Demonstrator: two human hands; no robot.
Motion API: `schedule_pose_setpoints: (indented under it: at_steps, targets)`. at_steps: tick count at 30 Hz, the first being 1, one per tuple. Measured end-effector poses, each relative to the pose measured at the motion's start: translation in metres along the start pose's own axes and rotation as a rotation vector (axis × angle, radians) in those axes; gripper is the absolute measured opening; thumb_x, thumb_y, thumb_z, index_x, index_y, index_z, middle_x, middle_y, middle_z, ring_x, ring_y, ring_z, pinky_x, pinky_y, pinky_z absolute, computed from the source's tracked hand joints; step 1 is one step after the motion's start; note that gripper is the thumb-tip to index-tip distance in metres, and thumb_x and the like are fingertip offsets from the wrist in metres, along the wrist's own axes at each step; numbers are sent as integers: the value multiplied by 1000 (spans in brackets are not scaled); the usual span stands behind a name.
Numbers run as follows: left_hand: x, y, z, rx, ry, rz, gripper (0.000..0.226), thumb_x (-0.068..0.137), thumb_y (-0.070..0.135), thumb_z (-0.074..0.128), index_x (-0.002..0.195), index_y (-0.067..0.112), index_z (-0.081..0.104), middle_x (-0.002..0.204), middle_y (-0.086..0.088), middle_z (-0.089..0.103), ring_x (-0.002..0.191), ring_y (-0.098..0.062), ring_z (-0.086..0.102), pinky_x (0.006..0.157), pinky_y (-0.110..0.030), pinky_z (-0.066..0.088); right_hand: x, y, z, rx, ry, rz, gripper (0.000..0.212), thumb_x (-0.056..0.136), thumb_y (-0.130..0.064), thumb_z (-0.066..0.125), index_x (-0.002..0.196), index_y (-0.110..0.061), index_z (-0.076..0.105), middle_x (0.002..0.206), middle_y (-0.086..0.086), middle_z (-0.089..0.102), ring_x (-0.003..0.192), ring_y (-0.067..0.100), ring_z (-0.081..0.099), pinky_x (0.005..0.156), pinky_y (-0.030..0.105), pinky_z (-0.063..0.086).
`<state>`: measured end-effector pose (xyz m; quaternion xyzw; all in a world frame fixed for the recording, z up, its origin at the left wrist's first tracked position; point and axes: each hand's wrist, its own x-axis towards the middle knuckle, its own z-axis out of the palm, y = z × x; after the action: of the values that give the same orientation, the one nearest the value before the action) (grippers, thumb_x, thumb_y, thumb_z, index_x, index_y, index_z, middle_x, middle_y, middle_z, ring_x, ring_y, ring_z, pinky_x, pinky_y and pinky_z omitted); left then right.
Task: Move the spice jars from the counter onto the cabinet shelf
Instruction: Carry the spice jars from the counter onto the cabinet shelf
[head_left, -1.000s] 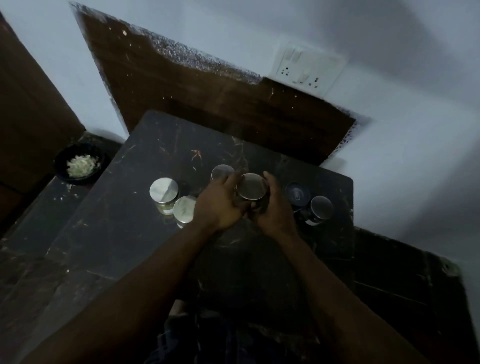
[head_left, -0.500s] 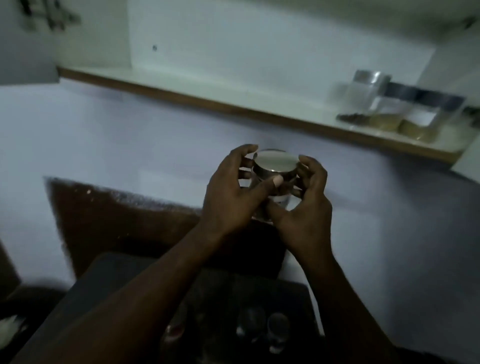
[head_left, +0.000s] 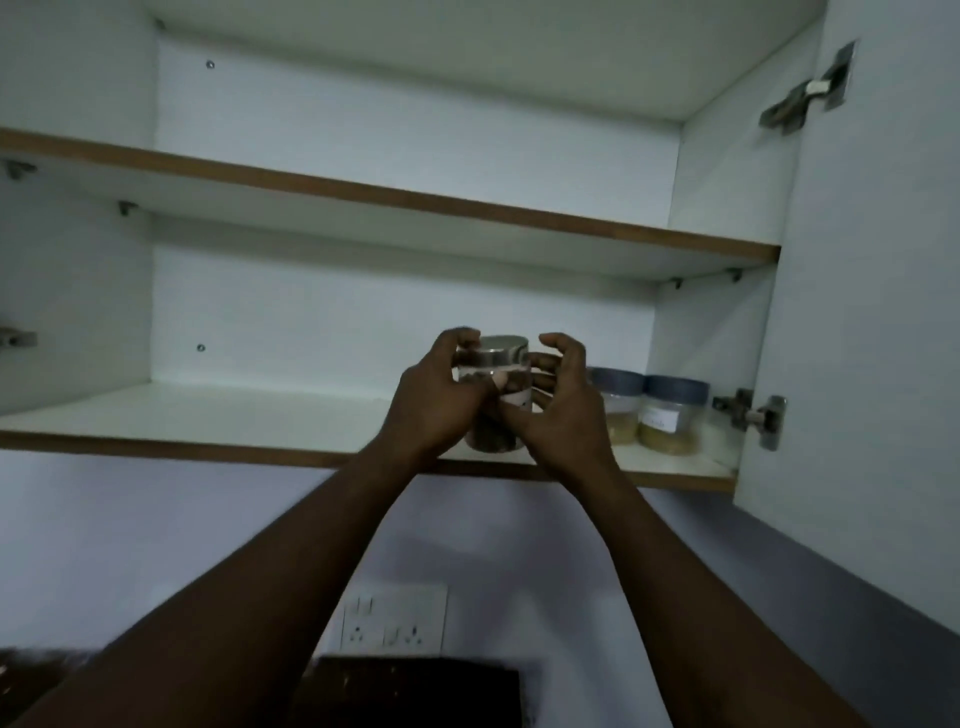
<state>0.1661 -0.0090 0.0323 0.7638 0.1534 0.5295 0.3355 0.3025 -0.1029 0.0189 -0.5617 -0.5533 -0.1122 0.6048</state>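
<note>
A clear spice jar (head_left: 497, 396) with a silver lid and dark contents is held upright between both my hands at the front edge of the lower cabinet shelf (head_left: 218, 415). My left hand (head_left: 434, 402) wraps its left side and my right hand (head_left: 563, 410) its right side, the right fingers partly loosened. Whether the jar's base touches the shelf is hidden by my hands. Two blue-lidded jars (head_left: 672, 413) with yellowish contents stand on the same shelf to the right.
An upper shelf (head_left: 415, 202) spans the cabinet above. The open cabinet door (head_left: 872, 291) with hinges stands at the right. A wall socket plate (head_left: 393, 617) sits below, and the dark counter backsplash (head_left: 415, 691) shows at the bottom edge.
Both hands lifted the silver-lidded jar from the counter up to the lower shelf. The view tilted upward, so the counter and its other jars dropped out of sight.
</note>
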Motion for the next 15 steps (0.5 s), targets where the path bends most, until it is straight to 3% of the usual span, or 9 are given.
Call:
schedule_pose_setpoints:
  at_steps: [4, 8, 12, 15]
  targets:
    - [21, -19, 19, 172, 41, 23, 63, 80, 38, 79, 137, 34, 53, 131, 8, 65, 108, -18, 65, 91, -31, 52, 23, 32, 0, -157, -92, 12, 88, 75, -40, 85, 142, -40, 28, 135, -7, 63, 115, 11, 63, 91, 28, 52]
    - [35, -35, 39, 321, 67, 3, 63, 80, 41, 77, 137, 33, 53, 128, 3, 67, 114, -22, 63, 88, -29, 45, 35, 51, 7, -210, -128, 73, 77, 78, -31, 75, 141, -36, 32, 120, -13, 65, 108, 11, 66, 84, 17, 50]
    - [47, -49, 54, 379, 83, -53, 68, 86, 51, 70, 146, 30, 48, 132, -4, 64, 121, -31, 58, 102, -42, 47, 36, 65, 15, -228, -47, 70, 66, 85, -27, 72, 142, -31, 39, 134, -6, 62, 108, 12, 66, 92, 37, 57]
    - [47, -62, 61, 382, 79, -45, 68, 91, 58, 61, 151, 36, 39, 134, -9, 60, 124, -35, 53, 104, -44, 43, 33, 72, 19, -258, -2, 73, 51, 90, -31, 69, 136, -28, 46, 126, -5, 65, 102, 13, 68, 87, 41, 59]
